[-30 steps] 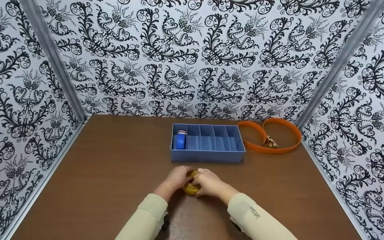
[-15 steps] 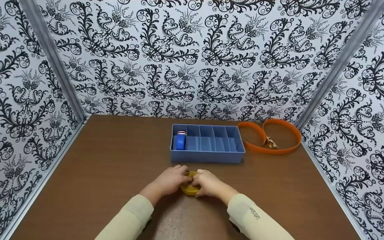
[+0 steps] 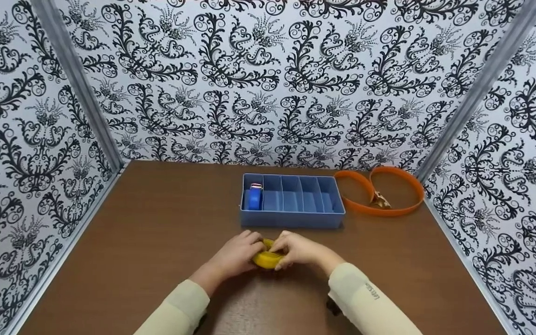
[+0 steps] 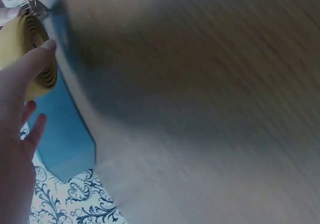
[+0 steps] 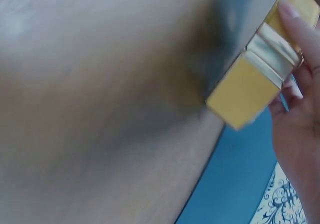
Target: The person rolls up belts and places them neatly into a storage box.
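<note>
A yellow belt (image 3: 267, 260), wound into a tight coil, is between my two hands in front of the blue box. My left hand (image 3: 235, 253) grips its left side; in the left wrist view the thumb lies against the coil's spiral edge, close to a metal buckle (image 4: 34, 7). On the other side my right hand (image 3: 301, 249) holds the coil, thumb on the yellow band, beside a shiny metal band (image 5: 272, 54) in the right wrist view. Part of the coil is hidden behind fingers.
Behind the hands stands a blue divided box (image 3: 292, 219), with a rolled blue belt (image 3: 255, 197) in its leftmost compartment. An orange belt (image 3: 384, 211) lies loosely looped to the box's right. Patterned walls (image 3: 268, 93) enclose the brown table (image 3: 165, 223).
My left forearm has swung left and its fingers have shifted on the coil. The right hand has moved slightly right and up, and the yellow coil has tilted between the hands.
</note>
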